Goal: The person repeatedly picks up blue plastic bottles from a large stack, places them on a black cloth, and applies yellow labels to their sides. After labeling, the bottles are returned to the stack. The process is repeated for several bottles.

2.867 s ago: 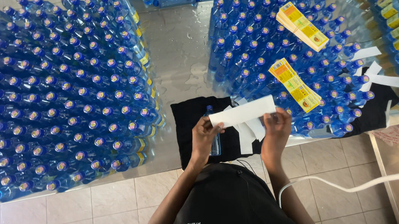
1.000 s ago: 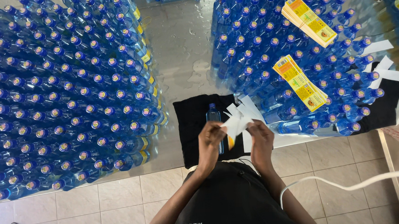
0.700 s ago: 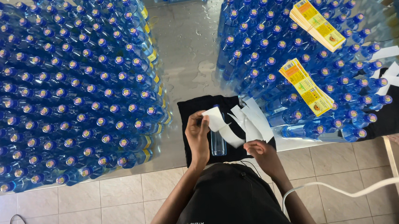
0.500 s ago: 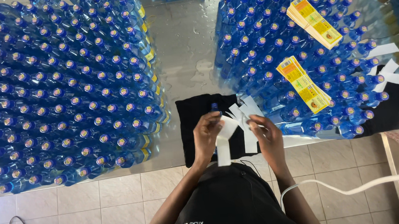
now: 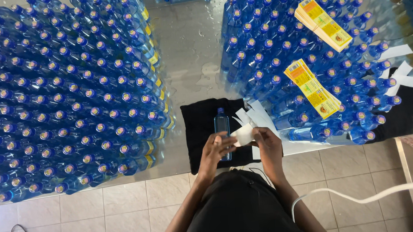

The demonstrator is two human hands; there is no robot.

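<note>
Both grips pinch one white paper strip (image 5: 244,135): left hand (image 5: 216,150) and right hand (image 5: 267,143) closed on it. Beneath stands a blue bottle (image 5: 222,127) on black cloth (image 5: 200,130)

A shiny grey metal table (image 5: 190,50) fills the upper part of the frame, its near edge running across the lower middle above a beige tiled floor (image 5: 107,213). On the left of the table stands a large block of upright blue plastic bottles with blue caps (image 5: 61,91); a second block of the same bottles (image 5: 283,39) stands at upper right. Between them, near the table's front edge, lies a black folded cloth (image 5: 202,126), with a single blue plastic bottle (image 5: 222,124) lying on it beside loose white paper strips (image 5: 256,115)
</note>
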